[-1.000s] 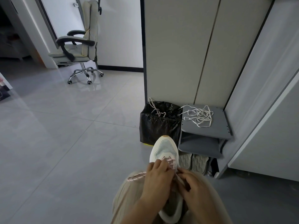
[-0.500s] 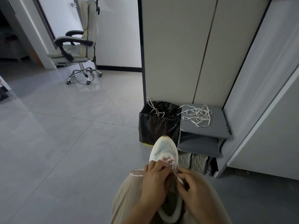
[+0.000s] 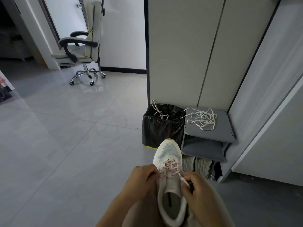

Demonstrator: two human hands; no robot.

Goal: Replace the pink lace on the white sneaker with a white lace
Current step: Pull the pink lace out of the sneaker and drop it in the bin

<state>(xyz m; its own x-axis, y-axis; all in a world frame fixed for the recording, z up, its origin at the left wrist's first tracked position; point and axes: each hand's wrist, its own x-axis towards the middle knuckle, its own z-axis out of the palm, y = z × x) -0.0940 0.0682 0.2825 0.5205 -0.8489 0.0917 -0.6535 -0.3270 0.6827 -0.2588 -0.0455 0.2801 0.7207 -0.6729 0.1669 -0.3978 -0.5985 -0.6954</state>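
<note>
Grey tiled floor (image 3: 65, 136) covers the area. Office chair (image 3: 78, 46), cream with black armrests and a chrome wheeled base, stands at 10 o'clock, well apart from the other items. Tall pale cabinet (image 3: 180, 54) occupies 12 to 1 o'clock. Bin (image 3: 161, 130), lined with a black bag, sits at the cabinet foot, with the grey shelf unit (image 3: 224, 126) just beside it at its 3 o'clock. Pair of shoes (image 3: 196, 166), soles outward, stands in the unit's lowest compartment. Black skirting (image 3: 123, 69) runs along the far wall at 11 o'clock.

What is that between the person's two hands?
In the head view, the white sneaker, pink lace threaded, lies between the left hand and the right hand.
</note>
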